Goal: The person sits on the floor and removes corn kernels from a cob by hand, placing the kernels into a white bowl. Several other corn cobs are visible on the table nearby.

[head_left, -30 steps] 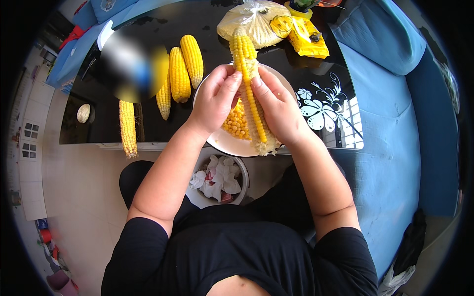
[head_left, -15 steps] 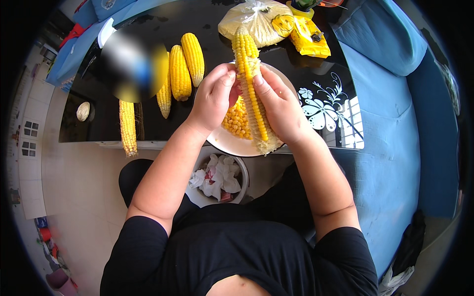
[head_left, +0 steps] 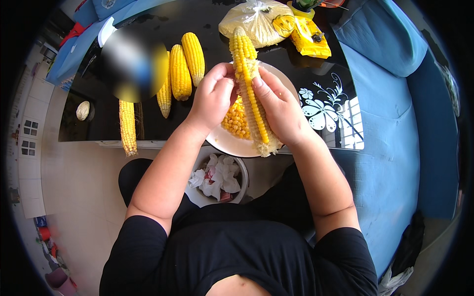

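Note:
A partly stripped ear of corn [head_left: 251,101] is held upright at a slant over a pale plate [head_left: 234,144]. My right hand [head_left: 284,108] wraps its right side, thumb lying along the cob. On the other side my left hand [head_left: 212,101] is closed, its curled fingers pressed to the cob; the fingertips are partly hidden. Kernels remain at the top and in a narrow row down the front, while the lower part around that row is bare. Loose yellow kernels [head_left: 236,120] lie in the plate beneath my hands.
Several whole ears of corn [head_left: 180,74] lie left of the plate; another ear [head_left: 128,129] overhangs the black table's edge. A bag of yellow grain [head_left: 254,24] and a yellow packet [head_left: 310,38] sit behind. Below stands a bin [head_left: 243,182] with crumpled tissues. A blue sofa [head_left: 382,167] is right.
The ear's top has tipped slightly left. My left fingers have shifted a little and curled more tightly against the cob. My right hand is nearly unmoved.

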